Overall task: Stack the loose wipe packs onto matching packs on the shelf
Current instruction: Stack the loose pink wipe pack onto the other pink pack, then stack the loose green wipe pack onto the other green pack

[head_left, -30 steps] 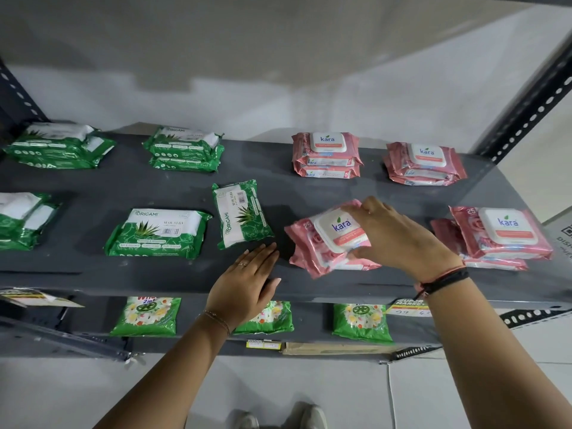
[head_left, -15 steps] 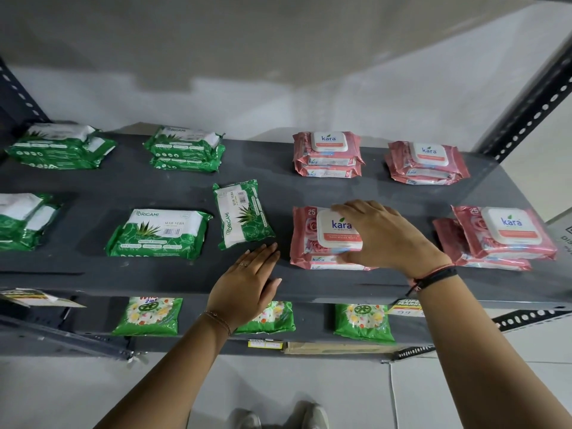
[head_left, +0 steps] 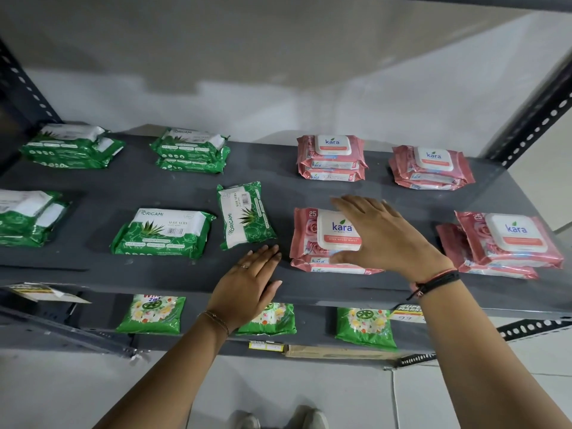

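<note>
R hand point(head_left: 387, 236) is spread, fingers apart, over the top pink Kara pack point(head_left: 325, 233); thumb near the pack's front edge, fingertips at the white lid, nothing gripped; whether the palm actually touches can't be told. That pack is set on a matching pink pack point(head_left: 334, 266) at the front-centre of the grey shelf point(head_left: 154, 274). L hand point(head_left: 247, 289) is laid flat and empty on the shelf edge, just below the loose green Origami pack point(head_left: 244, 215), which is turned lengthwise, apart from the single green pack point(head_left: 161, 232) to its left. Other pink stacks are seen at back and right, green stacks at back and left.
</note>
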